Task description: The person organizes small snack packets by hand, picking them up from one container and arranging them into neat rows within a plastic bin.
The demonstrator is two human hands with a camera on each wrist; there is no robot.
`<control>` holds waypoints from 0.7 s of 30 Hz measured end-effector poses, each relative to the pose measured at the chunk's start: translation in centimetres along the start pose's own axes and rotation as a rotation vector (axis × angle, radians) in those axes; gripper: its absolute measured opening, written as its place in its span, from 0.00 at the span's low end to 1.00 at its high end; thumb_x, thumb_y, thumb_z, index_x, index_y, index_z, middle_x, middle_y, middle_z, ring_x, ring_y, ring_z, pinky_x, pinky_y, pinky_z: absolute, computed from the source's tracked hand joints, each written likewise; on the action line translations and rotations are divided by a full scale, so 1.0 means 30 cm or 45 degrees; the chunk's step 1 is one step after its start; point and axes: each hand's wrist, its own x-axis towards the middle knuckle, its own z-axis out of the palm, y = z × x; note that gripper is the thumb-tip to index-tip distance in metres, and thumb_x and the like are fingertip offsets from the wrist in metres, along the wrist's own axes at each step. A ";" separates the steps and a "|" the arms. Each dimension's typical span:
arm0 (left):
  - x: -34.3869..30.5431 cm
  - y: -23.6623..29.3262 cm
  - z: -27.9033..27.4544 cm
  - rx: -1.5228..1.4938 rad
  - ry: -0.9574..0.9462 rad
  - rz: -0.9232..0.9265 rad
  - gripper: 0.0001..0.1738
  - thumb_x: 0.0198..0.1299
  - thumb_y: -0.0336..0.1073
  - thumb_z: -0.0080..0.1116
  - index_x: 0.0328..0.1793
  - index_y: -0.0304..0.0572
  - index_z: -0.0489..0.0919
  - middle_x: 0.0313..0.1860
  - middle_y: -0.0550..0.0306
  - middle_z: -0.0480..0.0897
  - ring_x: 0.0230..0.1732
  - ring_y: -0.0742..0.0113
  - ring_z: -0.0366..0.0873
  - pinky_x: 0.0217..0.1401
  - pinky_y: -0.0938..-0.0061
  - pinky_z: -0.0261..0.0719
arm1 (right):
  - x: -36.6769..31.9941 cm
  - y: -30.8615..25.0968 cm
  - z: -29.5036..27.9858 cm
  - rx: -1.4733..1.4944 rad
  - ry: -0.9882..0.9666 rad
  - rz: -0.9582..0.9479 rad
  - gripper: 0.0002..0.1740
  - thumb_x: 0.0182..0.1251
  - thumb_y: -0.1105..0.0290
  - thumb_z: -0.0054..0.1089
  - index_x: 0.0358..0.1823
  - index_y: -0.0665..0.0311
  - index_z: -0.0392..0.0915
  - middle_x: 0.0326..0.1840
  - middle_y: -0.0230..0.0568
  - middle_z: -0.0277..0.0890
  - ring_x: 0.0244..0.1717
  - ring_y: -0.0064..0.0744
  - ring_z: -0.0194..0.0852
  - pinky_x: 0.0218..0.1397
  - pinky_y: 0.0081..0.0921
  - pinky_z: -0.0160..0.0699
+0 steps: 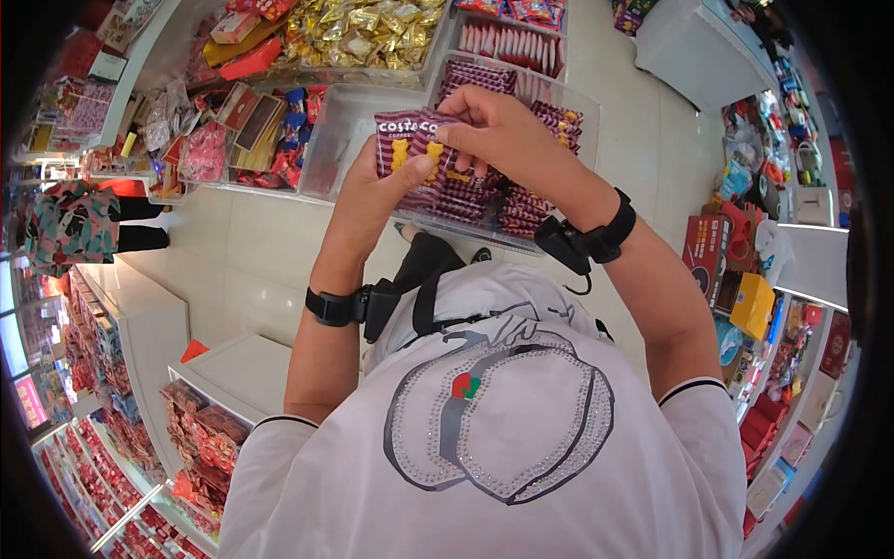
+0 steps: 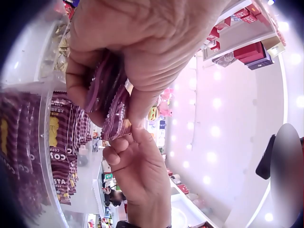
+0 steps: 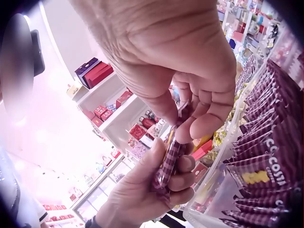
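Observation:
Purple striped snack packets (image 1: 399, 149) with "COSTA COFFEE" lettering and yellow bear shapes are held up over a clear bin (image 1: 326, 149). My left hand (image 1: 374, 191) grips them from the left, thumb across the front. At their right edge my right hand (image 1: 521, 135) pinches the front packet between thumb and fingers. The right wrist view shows the packets (image 3: 167, 166) edge-on between both hands. Both hands also meet at the packets (image 2: 116, 111) in the left wrist view. Rows of matching packets (image 1: 466, 200) stand in the bin below and right of the hands.
Gold-wrapped sweets (image 1: 372, 37) fill a tray behind the bin. Boxes and bags of sweets (image 1: 247, 130) lie to the left. White shelving (image 1: 130, 317) stands at the left, and a white counter (image 1: 703, 56) at the far right. Another person (image 1: 70, 224) is at the far left.

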 end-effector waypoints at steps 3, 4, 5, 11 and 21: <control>0.009 -0.012 -0.025 -0.027 0.023 -0.021 0.24 0.66 0.38 0.71 0.63 0.37 0.75 0.52 0.61 0.83 0.50 0.76 0.79 0.57 0.75 0.78 | -0.011 -0.006 -0.017 0.098 0.056 0.039 0.19 0.74 0.65 0.63 0.57 0.71 0.73 0.38 0.36 0.80 0.33 0.21 0.81 0.32 0.19 0.79; 0.011 -0.015 -0.031 -0.028 0.045 -0.013 0.24 0.66 0.38 0.71 0.63 0.38 0.75 0.51 0.61 0.82 0.49 0.76 0.78 0.57 0.75 0.78 | -0.018 -0.009 -0.022 0.138 0.087 0.053 0.20 0.74 0.65 0.63 0.57 0.72 0.72 0.38 0.36 0.81 0.32 0.21 0.81 0.32 0.19 0.79; 0.011 -0.018 -0.036 -0.029 0.067 -0.007 0.23 0.66 0.37 0.71 0.62 0.38 0.75 0.50 0.62 0.82 0.49 0.76 0.78 0.56 0.76 0.78 | -0.024 -0.003 -0.026 0.125 0.072 0.063 0.19 0.74 0.65 0.63 0.58 0.71 0.72 0.38 0.36 0.81 0.32 0.21 0.81 0.33 0.19 0.80; 0.020 0.014 -0.039 0.175 0.090 0.043 0.20 0.66 0.36 0.70 0.59 0.40 0.75 0.46 0.65 0.80 0.47 0.78 0.76 0.52 0.78 0.77 | -0.054 0.010 -0.064 -0.063 -0.176 0.115 0.17 0.70 0.66 0.65 0.53 0.67 0.75 0.37 0.36 0.80 0.33 0.22 0.81 0.35 0.21 0.80; 0.036 0.006 -0.068 0.213 0.369 0.070 0.15 0.71 0.42 0.64 0.54 0.41 0.76 0.41 0.59 0.84 0.38 0.74 0.83 0.44 0.78 0.81 | -0.058 0.146 -0.080 -0.811 -0.042 -0.203 0.11 0.65 0.67 0.67 0.41 0.67 0.78 0.35 0.39 0.76 0.38 0.33 0.80 0.42 0.31 0.77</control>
